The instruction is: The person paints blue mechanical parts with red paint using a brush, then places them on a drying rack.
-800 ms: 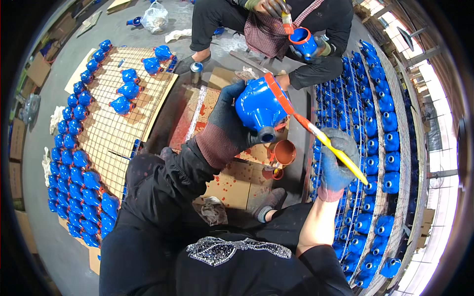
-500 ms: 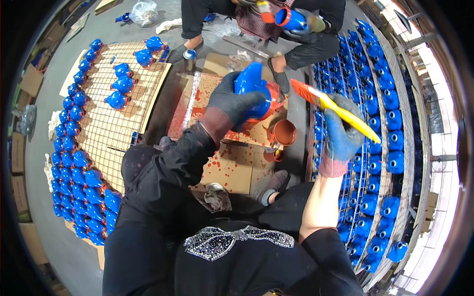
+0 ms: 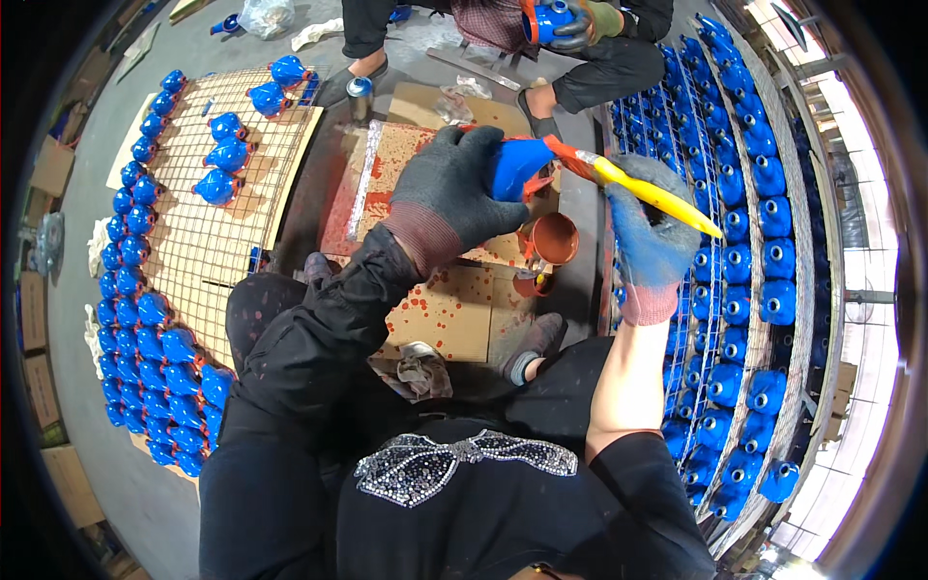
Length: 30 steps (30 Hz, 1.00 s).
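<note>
My gloved left hand is wrapped round a blue metal-looking part with a red-orange rim, held up over spattered cardboard. In my gloved right hand is a paintbrush with a yellow handle. Its red-coated bristles touch the right edge of the part. Below the brush, a red-brown paint pot stands on the cardboard, with a smaller red-stained container just in front of it. My left fingers hide much of the part.
Blue parts with red rims crowd a wire mesh rack on the left. More blue parts fill racks on the right. Across from me, a seated co-worker's gloved hand holds a blue part. A spray can stands beyond the cardboard.
The brush has moved left onto the part's edge; before, it was apart from it. My left hand has turned the part over. The co-worker's brush has gone out of view.
</note>
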Each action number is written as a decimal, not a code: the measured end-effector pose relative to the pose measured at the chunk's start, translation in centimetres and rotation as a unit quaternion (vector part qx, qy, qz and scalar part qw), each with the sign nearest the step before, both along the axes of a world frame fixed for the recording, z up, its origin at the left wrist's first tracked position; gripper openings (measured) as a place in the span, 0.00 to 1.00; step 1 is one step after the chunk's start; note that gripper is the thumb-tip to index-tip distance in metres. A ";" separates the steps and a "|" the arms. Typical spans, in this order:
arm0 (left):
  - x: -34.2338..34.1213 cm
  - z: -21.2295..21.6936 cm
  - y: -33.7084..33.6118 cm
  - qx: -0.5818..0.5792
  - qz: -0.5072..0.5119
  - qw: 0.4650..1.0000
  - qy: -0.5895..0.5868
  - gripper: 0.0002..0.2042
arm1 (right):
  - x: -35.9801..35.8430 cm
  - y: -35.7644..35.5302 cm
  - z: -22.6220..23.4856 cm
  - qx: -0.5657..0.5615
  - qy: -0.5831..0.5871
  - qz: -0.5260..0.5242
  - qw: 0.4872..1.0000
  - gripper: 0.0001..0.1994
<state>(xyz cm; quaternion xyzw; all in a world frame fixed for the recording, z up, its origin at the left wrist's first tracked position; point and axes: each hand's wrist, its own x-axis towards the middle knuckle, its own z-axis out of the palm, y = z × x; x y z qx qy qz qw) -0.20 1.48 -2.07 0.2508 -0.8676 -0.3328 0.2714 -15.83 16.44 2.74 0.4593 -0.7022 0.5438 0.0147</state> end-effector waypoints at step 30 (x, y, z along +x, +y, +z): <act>3.3 4.7 -1.9 0.641 -0.290 0.489 0.516 0.25 | -4.2 -4.0 -6.8 -0.320 -0.472 0.183 0.801 0.15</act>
